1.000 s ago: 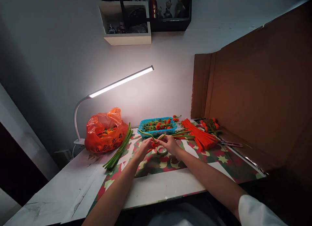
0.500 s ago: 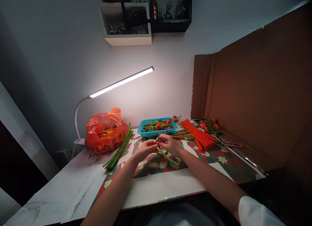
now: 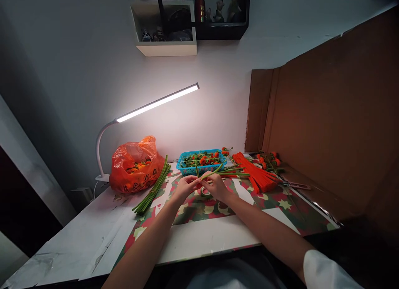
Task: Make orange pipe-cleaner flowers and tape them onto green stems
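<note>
Both my hands meet over the patterned table cover, fingertips nearly touching. My left hand [image 3: 186, 188] is closed in a pinch at the lower end of a green stem whose short tip stands upright. My right hand [image 3: 217, 188] pinches a thin green stem [image 3: 212, 172] that slants up to the right. Whether these are two parts of one bent stem, I cannot tell, because the fingers hide the join. Just below the fingers lies a small green ring-shaped roll [image 3: 205, 192], partly covered by my right hand.
Behind the hands stands a blue basket [image 3: 187, 171] of orange flowers. An orange plastic bag [image 3: 120, 172] and a tied bundle of green stems [image 3: 152, 193] are on the left. Right lie orange-red strips [image 3: 263, 179], scissors [image 3: 297, 185] and a cardboard wall [image 3: 327, 127]. A lit lamp [image 3: 158, 102] reaches overhead.
The long green stem, which pointed down to the right below my hands, now slants upward to the right. My hands stay close together in nearly the same place. The view has shifted slightly.
</note>
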The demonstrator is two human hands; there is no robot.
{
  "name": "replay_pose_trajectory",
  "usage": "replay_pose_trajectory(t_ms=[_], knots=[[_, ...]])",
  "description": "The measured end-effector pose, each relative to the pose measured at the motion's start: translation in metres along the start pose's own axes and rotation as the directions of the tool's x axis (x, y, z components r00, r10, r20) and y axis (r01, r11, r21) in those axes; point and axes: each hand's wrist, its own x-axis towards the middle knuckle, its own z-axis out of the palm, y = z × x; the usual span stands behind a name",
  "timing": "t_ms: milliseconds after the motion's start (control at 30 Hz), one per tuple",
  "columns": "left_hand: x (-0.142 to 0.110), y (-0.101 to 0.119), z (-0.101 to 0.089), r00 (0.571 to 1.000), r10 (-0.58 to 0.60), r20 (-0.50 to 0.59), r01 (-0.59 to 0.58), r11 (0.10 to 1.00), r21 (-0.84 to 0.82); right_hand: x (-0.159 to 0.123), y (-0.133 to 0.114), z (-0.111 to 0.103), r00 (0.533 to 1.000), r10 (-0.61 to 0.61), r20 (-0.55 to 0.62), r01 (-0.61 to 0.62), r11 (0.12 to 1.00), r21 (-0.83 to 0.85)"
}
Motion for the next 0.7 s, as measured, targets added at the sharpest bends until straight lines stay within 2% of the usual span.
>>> replay_pose_trajectory(t_ms=[133,267,333,567,700], knots=[[0.003,-0.002,0.001,0.998,0.023,-0.052,-0.028,0.995,-0.092,0.006,0.013,0.006,0.987,0.150,-0.059,-0.139,0.978,0.157],[0.003,-0.001,0.002,0.998,0.039,-0.042,-0.044,0.990,-0.131,0.010,0.020,0.005,0.973,0.228,-0.018,-0.223,0.962,0.155],[0.000,0.002,0.003,0.999,0.043,-0.026,-0.045,0.992,-0.116,0.009,0.019,0.004,0.979,0.203,-0.026,-0.199,0.972,0.127],[-0.003,0.007,0.006,0.997,0.062,-0.048,-0.067,0.991,-0.119,0.000,0.014,0.008,0.982,0.055,-0.182,-0.071,0.994,-0.082],[0.000,0.002,0.006,0.991,0.104,-0.088,-0.115,0.985,-0.129,-0.001,0.016,0.011,0.978,0.028,-0.206,-0.050,0.993,-0.103]])
